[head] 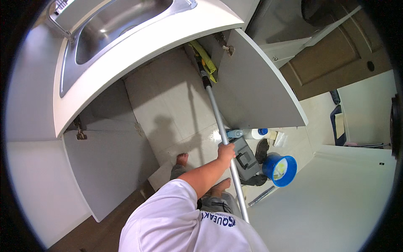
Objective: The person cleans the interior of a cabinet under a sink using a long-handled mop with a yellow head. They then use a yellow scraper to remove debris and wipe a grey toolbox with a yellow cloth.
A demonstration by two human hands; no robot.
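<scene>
My left hand (pixel 226 152) is closed around a long silver metal pole (pixel 219 123) with a black upper section. The pole slants from beside my white shirt up into the open under-sink cabinet. At its far end is a yellow-green cloth or pad (pixel 206 58), against the cabinet's right inner side. What joins the two is partly hidden. My right hand is out of view. Below the sink lies the light tiled cabinet floor (pixel 170 94), with shadows across it. My bare feet stand in front of the cabinet.
Two grey cabinet doors, left (pixel 107 163) and right (pixel 261 85), stand open. A steel sink (pixel 116 28) is set in the white counter above. Right of my feet are a grey toolbox (pixel 247 157), bottles, dark footwear and a blue bucket (pixel 289 179) holding a cloth. A wall borders the right.
</scene>
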